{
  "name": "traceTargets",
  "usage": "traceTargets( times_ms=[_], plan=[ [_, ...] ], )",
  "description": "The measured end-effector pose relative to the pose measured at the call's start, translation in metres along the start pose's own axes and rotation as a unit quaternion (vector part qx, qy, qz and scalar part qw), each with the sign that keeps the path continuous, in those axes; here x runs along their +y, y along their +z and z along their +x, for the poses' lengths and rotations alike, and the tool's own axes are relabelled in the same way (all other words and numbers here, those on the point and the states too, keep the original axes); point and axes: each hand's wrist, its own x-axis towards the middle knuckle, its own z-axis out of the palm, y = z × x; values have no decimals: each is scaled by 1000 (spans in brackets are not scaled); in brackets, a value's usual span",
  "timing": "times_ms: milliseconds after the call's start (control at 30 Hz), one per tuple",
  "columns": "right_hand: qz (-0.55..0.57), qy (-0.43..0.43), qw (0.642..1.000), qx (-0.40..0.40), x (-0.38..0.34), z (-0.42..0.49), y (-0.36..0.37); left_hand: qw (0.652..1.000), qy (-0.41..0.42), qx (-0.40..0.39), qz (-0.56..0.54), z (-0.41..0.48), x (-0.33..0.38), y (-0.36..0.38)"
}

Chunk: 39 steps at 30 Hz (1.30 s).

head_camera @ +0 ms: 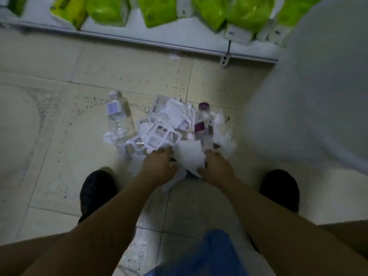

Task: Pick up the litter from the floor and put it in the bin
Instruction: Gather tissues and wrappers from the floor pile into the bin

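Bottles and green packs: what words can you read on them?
Nothing can be read here.
Clear plastic bottle, pale label: too blurred.
Purple-capped bottle, purple and white label: too blurred.
Bright green packs on the pale grey shelf: print too blurred.
White shelf tags: too small.

Green packs [157, 8] cropped – top edge, litter [169, 124] blurred

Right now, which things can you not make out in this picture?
Head view:
- Grip of left hand and right hand: blurred, fingers partly under white paper.
- Label on clear bottle: blurred, unreadable.
- The blue plastic: cut off by the bottom edge.
- The bin: none clearly recognisable.
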Motion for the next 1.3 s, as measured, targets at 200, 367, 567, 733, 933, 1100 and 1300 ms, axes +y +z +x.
traceTargets(
  times_ms=[200,367,567,733,933,1100,1300],
  plan=[
    [50,34,998,5,13,-58,10,997,-67,-34,21,-61,8,14],
    [164,53,984,54,-1,-25,2,986,-111,60,-104,-28,2,-10],
    [116,66,990,44,-9,-2,17,968,-138,-52,-205,-2,-16,-3],
    [82,60,994,38,-5,7,21,937,-154,-40,-312,17,-13,8],
    [107,15,993,44,-1,2,25,843,-270,69,-460,21,1,7],
    [53,-20,998,-15,-17,-14,-5,903,-221,33,-367,4,11,-34],
    [-22,-81,996,-3,-59,-56,-87,940,-148,135,-277,-30,53,-130]
  ],
)
